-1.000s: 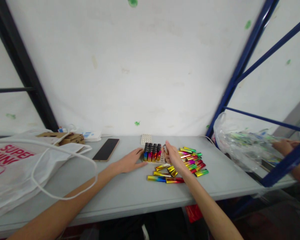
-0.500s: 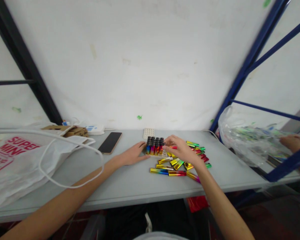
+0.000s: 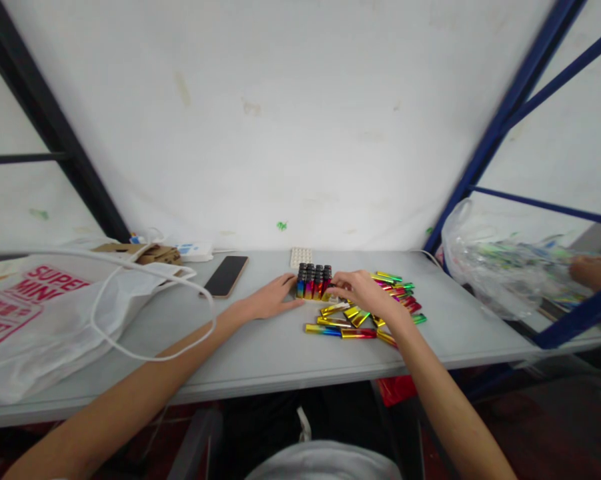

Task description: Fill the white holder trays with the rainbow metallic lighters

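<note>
R grip (image 3: 361,291) part-curled, can't see what's held, just R of upright lighters (image 3: 313,281), axes vert., nr back edge of table (image 3: 260,363); L grip (image 3: 271,298) spread at their L.

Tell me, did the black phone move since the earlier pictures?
No. Against the green wall mark, the phone stays put on the table; only the view shifted.

The person's left arm (image 3: 155,373) and right arm (image 3: 443,390) are bare and slender, narrowing at the wrists to an ungloved left hand (image 3: 269,300) and right hand (image 3: 364,291). At the bottom edge, a pale grey top (image 3: 325,465) shows as a smooth, rounded curve. Beyond it lies black clothing (image 3: 347,420) over the lap, crossed by a short, narrow whitish strip (image 3: 304,425), perhaps a drawstring.
</note>
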A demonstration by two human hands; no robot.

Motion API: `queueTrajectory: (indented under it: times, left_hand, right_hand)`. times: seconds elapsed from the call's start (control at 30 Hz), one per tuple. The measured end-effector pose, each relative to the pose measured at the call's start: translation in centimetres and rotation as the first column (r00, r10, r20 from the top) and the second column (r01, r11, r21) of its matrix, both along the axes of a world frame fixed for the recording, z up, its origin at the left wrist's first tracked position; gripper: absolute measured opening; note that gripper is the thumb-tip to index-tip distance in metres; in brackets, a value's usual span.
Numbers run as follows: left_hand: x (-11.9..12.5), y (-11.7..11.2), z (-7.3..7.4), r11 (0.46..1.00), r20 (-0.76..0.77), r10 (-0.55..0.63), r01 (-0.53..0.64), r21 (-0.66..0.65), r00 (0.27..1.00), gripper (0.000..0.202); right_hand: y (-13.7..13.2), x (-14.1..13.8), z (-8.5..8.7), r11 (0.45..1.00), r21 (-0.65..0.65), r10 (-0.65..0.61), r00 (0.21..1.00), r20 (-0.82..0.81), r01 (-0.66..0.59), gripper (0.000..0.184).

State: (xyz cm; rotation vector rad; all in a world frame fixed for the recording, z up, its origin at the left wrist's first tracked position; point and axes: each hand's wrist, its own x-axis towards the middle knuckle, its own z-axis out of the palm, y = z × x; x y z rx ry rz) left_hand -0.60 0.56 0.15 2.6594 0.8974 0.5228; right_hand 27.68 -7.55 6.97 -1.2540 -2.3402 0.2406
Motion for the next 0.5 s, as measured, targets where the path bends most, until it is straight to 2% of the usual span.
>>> queueTrajectory:
  times: [0.17,0.27,0.37,0.43,0.5]
  left_hand:
    - [0.0,0.0,0.1,1.000,0.003,-0.011,0.011,0.013,1.000,0.066]
    - [0.0,0.0,0.1,1.000,-0.007,-0.002,0.002,0.026,1.000,0.065]
    - [0.0,0.0,0.1,1.000,-0.003,-0.009,0.009,0.022,1.000,0.066]
    - [-0.1,0.0,0.0,0.999,0.014,-0.023,0.023,0.028,1.000,0.065]
    - [0.0,0.0,0.0,0.999,0.026,-0.026,0.025,0.037,0.999,0.065]
  right_hand:
    - [0.1,0.5,0.6,0.998,-0.057,0.016,1.000,0.002,-0.016,0.026]
    - [0.2,0.3,0.5,0.998,-0.053,0.018,0.997,0.072,-0.015,0.028]
    - [0.2,-0.7,0.0,0.993,0.024,-0.119,0.976,0.183,0.117,0.027]
    - [0.2,-1.5,-0.3,0.972,0.071,-0.236,0.938,0.252,0.226,0.028]
    - [0.2,-1.9,-0.4,0.954,0.084,-0.299,0.907,0.298,0.287,0.033]
